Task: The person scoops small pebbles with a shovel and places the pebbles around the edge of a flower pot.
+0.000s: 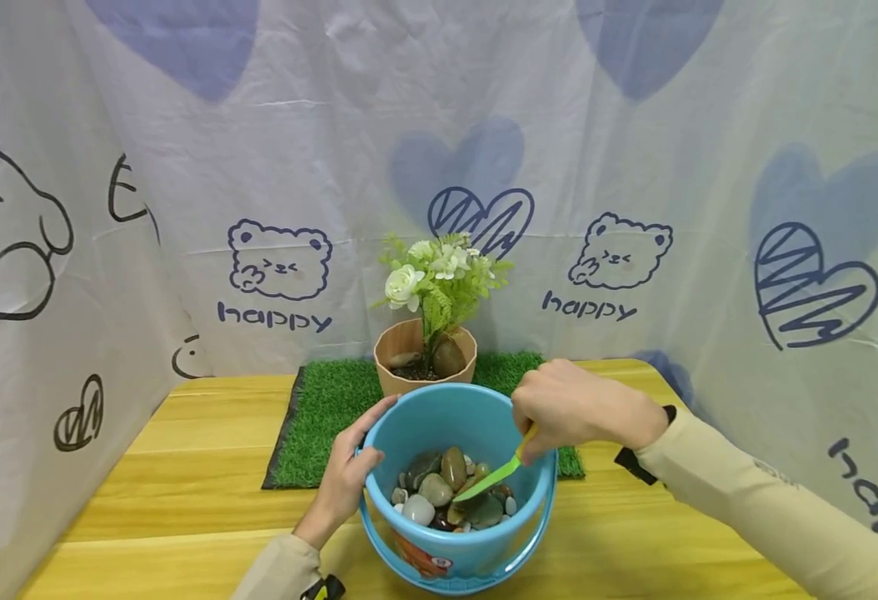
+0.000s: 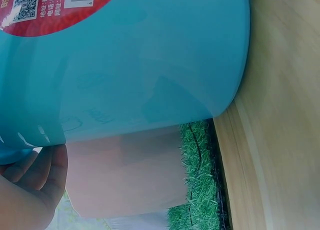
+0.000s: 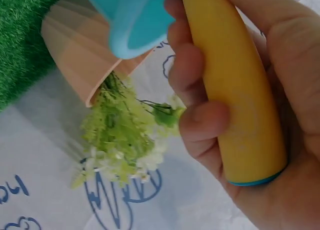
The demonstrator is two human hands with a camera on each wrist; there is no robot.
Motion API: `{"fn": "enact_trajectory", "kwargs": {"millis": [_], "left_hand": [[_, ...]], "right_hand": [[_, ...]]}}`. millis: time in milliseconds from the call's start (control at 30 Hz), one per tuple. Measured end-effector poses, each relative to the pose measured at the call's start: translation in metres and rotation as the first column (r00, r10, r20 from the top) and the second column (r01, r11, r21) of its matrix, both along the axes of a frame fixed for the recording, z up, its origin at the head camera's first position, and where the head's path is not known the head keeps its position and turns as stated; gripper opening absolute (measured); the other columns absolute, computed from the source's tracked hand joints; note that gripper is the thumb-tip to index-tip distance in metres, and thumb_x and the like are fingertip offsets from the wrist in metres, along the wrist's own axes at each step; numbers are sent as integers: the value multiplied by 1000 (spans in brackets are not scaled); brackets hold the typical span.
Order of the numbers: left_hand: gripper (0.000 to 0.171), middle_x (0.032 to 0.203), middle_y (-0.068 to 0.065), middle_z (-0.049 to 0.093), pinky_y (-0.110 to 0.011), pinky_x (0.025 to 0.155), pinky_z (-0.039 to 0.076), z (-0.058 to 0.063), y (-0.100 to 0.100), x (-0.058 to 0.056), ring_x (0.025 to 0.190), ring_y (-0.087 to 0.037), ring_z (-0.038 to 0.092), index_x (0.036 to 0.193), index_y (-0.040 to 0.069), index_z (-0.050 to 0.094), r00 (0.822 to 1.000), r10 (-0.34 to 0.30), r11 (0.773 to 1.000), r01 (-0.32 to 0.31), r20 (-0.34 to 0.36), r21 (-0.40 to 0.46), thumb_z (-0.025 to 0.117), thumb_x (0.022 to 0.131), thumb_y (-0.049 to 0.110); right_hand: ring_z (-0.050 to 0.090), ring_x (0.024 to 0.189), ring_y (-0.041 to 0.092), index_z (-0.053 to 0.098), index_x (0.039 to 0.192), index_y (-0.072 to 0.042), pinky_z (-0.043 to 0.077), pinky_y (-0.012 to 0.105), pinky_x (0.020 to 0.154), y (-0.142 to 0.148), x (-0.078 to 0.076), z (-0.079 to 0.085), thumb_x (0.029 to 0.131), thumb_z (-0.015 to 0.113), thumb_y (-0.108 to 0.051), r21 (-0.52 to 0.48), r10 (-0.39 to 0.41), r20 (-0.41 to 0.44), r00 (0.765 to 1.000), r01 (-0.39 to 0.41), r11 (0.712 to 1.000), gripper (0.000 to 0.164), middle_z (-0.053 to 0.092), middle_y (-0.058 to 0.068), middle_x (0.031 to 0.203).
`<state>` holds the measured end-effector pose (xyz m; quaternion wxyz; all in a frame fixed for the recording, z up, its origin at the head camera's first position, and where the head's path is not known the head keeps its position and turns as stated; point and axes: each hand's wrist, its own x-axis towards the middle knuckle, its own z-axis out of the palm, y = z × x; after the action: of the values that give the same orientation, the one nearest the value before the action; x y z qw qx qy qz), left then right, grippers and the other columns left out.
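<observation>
A light-blue bucket point(image 1: 457, 542) with its handle hanging at the near side holds several grey, brown and white stones point(image 1: 435, 490). At its left rim, my left hand point(image 1: 351, 467) grips the edge, thumb at the lip and fingers along the outside; those fingers also show under the rim in the left wrist view. My right hand point(image 1: 562, 408) is over the bucket's right rim, wrapped round the yellow handle point(image 3: 235, 90) of a small trowel. The trowel's green blade point(image 1: 490, 481) slants down to the left, its tip among the stones.
Behind the bucket, a peach flowerpot point(image 1: 388, 360) with white flowers point(image 1: 439, 271), soil and stones stands on a green turf mat point(image 1: 319, 417). The mat lies on a wooden table point(image 1: 184, 467). Printed white cloth point(image 1: 319, 150) surrounds the back and sides.
</observation>
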<state>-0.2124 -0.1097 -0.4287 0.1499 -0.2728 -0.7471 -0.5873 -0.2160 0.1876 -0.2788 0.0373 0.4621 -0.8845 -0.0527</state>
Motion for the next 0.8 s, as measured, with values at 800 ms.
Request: {"fn": "enact_trajectory", "kwargs": {"millis": [800], "left_hand": [[67, 143, -15, 53, -40, 92, 54, 0, 0, -1, 121, -35, 59, 148, 10, 44, 1000, -17, 1000, 17, 6, 10, 40, 81, 1]], "right_hand": [[24, 51, 5, 30, 49, -25, 21, 19, 42, -12, 3, -22, 63, 85, -38, 35, -43, -157, 987, 49, 998, 59, 34, -11, 57]]}}
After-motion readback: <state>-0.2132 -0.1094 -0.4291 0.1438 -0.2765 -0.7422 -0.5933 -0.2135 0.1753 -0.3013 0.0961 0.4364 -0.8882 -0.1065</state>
